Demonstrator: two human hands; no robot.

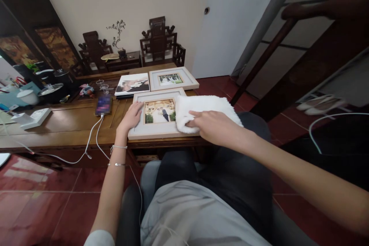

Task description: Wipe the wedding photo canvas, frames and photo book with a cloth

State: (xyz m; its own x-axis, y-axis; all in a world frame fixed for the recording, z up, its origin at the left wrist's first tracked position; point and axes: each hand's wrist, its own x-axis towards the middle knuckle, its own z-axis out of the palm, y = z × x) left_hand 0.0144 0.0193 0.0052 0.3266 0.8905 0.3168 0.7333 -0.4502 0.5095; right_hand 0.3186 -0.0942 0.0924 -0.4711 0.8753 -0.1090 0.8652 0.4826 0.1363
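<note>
A light-wood picture frame with a photo in its middle lies flat at the table's near edge. My left hand holds its left border, thumb and fingers pressed against it. On the frame's right part rests a fluffy white cloth, which covers that side and hangs past the border. My right hand grips the cloth's near left part, with the index finger stretched over it and the other fingers partly tucked in its folds.
Behind lie a second picture frame and a white-edged photo panel. A phone with a white cable, a power strip and a dark pot are on the wooden table to the left. A wooden rail rises at right.
</note>
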